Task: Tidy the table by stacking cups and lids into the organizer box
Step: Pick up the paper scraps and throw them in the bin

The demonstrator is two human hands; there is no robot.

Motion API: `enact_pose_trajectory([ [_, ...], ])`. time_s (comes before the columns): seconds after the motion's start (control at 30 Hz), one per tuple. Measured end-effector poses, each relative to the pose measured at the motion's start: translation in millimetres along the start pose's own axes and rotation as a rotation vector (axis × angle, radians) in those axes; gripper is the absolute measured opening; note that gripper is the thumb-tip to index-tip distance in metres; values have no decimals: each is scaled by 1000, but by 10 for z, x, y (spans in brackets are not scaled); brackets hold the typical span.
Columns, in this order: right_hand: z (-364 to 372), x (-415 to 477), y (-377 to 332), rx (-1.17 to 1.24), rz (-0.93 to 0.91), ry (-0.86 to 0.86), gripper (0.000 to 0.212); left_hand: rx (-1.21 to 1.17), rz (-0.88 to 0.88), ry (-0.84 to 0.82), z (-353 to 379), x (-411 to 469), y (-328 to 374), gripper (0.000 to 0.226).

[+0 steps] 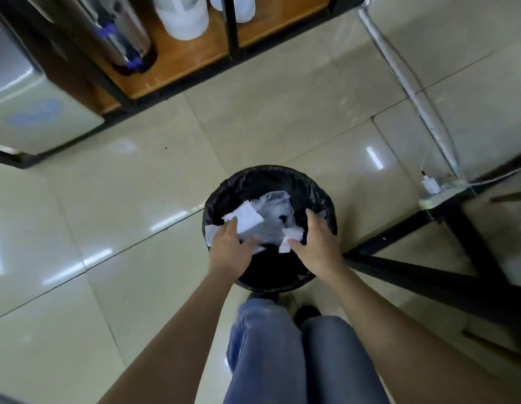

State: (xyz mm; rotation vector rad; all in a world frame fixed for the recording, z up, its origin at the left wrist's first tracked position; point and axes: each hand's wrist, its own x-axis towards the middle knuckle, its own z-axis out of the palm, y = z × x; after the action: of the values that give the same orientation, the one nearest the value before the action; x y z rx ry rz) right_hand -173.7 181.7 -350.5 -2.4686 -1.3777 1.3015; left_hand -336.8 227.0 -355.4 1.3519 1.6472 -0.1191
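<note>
1. Black plastic lines the round bin (326, 199) that stands on the pale tiled floor (122, 228), directly in front of the person's jeans-clad legs (282, 360).
2. White scraps of paper (247, 218) and a crumpled clear bag (275, 208) lie inside the bin.
3. Over the bin's mouth, the left hand (228, 247) has its fingers loosely spread and touching the paper; I cannot tell whether it grips any.
4. Beside it, the right hand (319, 243) is spread flat, palm down, with a small scrap (291, 237) at its thumb.
5. No cups, lids or organizer box are in view.
6. Dark table legs (413, 275) stand to the right; a wooden shelf (180, 62) holds a white appliance at top.
</note>
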Motion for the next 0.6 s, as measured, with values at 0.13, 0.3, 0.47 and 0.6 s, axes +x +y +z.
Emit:
enact_pose_trajectory([
  [0.13, -158, -155, -22, 10, -47, 3, 85, 48, 24, 26, -169, -198, 34, 69],
  [0.3, -812, -675, -465, 27, -218, 88, 86, 84, 156, 176, -730, -760, 491, 65],
  [0.47, -1595, -1346, -1035, -67, -430, 258, 84, 74, 329, 302, -1364, -1425, 1169, 66],
  [0.6, -2218, -1876, -1364, -140, -534, 484, 86, 72, 496, 370, -1802, -1872, 1745, 64],
])
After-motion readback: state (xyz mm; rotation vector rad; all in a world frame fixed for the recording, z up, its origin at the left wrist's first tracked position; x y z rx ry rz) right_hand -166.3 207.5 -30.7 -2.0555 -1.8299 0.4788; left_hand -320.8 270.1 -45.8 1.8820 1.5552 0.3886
